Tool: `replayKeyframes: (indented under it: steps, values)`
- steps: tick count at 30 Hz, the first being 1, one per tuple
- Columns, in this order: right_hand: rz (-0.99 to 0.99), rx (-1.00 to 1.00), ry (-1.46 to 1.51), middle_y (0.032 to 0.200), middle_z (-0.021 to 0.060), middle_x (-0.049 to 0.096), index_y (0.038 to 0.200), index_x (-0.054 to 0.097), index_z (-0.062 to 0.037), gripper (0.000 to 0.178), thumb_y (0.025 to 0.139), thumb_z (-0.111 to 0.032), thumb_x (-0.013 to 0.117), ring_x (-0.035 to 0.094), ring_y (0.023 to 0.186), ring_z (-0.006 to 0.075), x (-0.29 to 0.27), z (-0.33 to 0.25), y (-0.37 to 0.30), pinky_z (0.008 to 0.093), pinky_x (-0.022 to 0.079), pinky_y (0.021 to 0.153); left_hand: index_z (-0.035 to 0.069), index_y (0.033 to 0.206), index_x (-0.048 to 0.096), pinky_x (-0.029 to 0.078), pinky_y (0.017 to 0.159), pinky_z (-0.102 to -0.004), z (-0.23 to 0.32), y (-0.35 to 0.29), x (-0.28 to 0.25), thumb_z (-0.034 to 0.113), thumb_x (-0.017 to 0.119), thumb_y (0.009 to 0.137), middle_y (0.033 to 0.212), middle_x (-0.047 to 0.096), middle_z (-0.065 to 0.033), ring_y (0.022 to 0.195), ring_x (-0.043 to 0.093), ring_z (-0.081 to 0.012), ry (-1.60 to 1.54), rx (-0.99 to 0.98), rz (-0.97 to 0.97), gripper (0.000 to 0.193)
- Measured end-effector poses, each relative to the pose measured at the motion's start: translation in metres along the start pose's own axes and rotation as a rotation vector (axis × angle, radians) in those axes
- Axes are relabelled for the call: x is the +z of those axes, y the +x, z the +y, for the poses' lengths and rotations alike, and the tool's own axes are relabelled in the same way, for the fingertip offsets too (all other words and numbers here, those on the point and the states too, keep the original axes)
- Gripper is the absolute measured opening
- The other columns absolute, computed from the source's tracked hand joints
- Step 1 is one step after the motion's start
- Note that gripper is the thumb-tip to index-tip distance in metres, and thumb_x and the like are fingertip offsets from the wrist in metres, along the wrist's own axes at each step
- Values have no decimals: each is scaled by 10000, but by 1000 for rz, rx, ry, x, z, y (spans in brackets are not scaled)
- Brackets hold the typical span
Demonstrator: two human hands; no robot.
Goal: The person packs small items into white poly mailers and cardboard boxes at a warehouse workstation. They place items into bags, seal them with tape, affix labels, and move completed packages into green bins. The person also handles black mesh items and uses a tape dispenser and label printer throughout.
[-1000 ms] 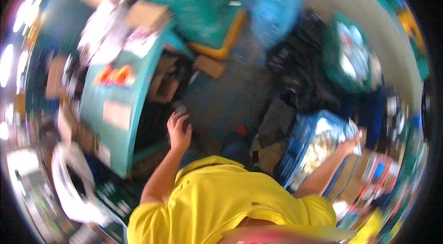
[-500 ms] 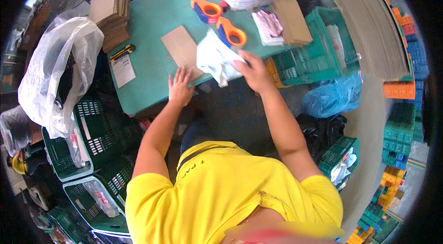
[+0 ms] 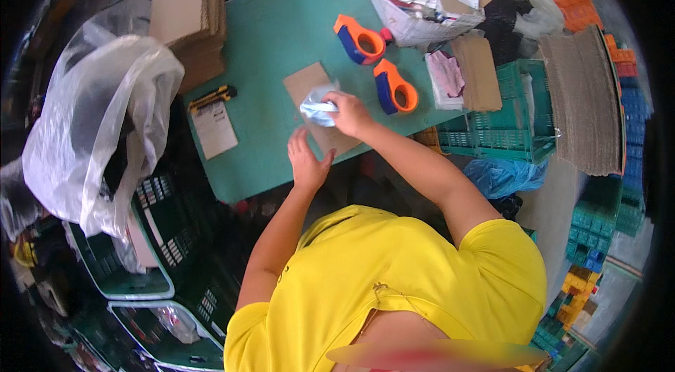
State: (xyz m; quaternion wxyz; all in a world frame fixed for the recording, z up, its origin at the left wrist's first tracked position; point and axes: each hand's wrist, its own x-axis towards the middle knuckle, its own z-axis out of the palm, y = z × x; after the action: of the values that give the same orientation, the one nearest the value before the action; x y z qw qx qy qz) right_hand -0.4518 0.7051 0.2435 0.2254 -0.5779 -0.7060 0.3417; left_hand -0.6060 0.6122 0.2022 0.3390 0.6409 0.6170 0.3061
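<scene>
In my right hand (image 3: pixel 346 113) is a light blue and white cloth (image 3: pixel 318 112), gripped in closed fingers and blurred by motion. The cloth is over a flat piece of brown cardboard (image 3: pixel 307 79) on the green tabletop (image 3: pixel 267 27); whether the two touch I cannot tell. My left hand (image 3: pixel 309 161) is at the table's near edge, fingers apart and holding nothing, close to the cardboard's near end. Two orange and blue tape dispensers (image 3: pixel 361 40) lie just right of the cardboard, one farther back than the other.
Cardboard stacks stand at the far left (image 3: pixel 184 6) and at right (image 3: pixel 582 101). A yellow utility knife (image 3: pixel 213 98) lies by a white card. At the back sits a white basket of papers (image 3: pixel 415 29). Green crates (image 3: pixel 144 286) flank the table, and a clear plastic bag (image 3: pixel 98 126) bulges at left.
My right hand has carried the cloth left, over the cardboard, and the cloth is now more bunched. My left hand has come off the cardboard. The whole view has shifted.
</scene>
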Motion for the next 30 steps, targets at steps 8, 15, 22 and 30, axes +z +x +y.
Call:
replayKeyframes:
  steps: [8, 15, 22, 30]
  values:
    - [209, -20, -21, 1141, 173, 539, 1185, 522, -85, 474, 800, -228, 760, 549, 1074, 361, -21, 33, 2, 457, 452, 943, 6, 1315, 493, 285, 1111, -525, 11, 73, 37, 48, 705, 809, 1340, 507, -232, 1349, 371, -384, 43, -226, 500, 549]
    - [804, -54, 24, 914, 158, 641, 978, 641, -38, 195, 787, -66, 672, 619, 905, 344, -266, 140, 77, 425, 486, 869, -30, 1540, 116, -46, 1196, -534, -1, 82, 81, 605, 510, 880, 1631, 45, -193, 1483, -52, -453, 526, 121, -95, 997]
    - [416, 810, -174, 1185, 265, 642, 1101, 655, 60, 660, 734, -472, 787, 652, 1077, 355, -450, 263, 183, 426, 519, 902, 12, 1448, 388, 54, 1184, -568, 44, 98, 43, 491, 653, 831, 1577, 203, -227, 1465, 65, -462, 691, -44, -371, 825]
    - [461, 497, -3, 961, 231, 717, 979, 703, 64, 532, 620, -276, 900, 720, 852, 320, -439, 305, 203, 397, 567, 753, 47, 1416, 414, 248, 1156, -516, 229, 304, 151, 101, 782, 717, 1530, 317, -211, 1427, 256, -430, 191, 565, 65, 792]
